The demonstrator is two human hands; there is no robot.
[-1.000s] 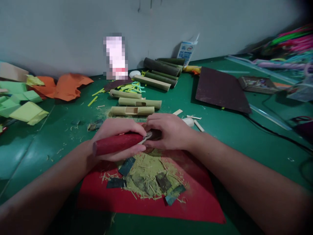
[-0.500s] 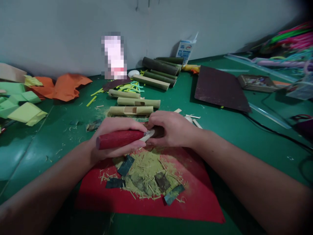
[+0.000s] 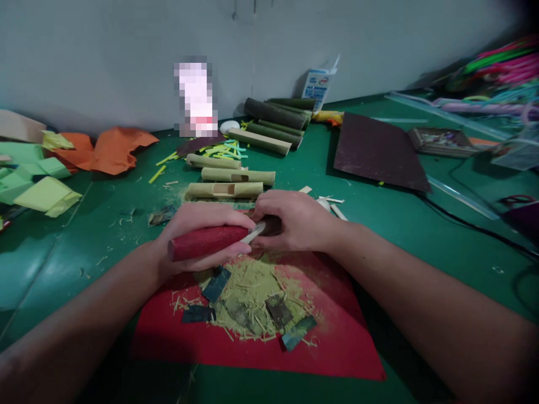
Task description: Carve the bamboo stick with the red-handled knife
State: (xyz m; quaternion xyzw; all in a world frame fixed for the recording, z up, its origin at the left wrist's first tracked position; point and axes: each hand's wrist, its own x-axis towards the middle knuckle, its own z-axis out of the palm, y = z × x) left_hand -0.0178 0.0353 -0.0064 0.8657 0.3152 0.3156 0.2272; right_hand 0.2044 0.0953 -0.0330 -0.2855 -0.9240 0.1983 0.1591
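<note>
Green tabletop [image 3: 400, 241]: tray [image 3: 442, 151] holds oddments [image 3: 440, 138], left hand [image 3: 200, 215] grips red handle [image 3: 210, 242].

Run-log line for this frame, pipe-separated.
left hand: gripping red-handled tool | right hand: holding dark piece | tip contact: unclear | below: shavings on red sheet

White-blue carton [image 3: 316, 90]: lettering too small, unreadable.

I see two bare hands on my feed, the left hand [image 3: 204, 215] and the right hand [image 3: 301, 221]. The left forearm [image 3: 96, 306] and the right forearm [image 3: 415, 294] are bare as well, slim at the wrists and widening toward the picture's edges. A tiny spot seems to mark the right forearm, though the light is dim.
</note>
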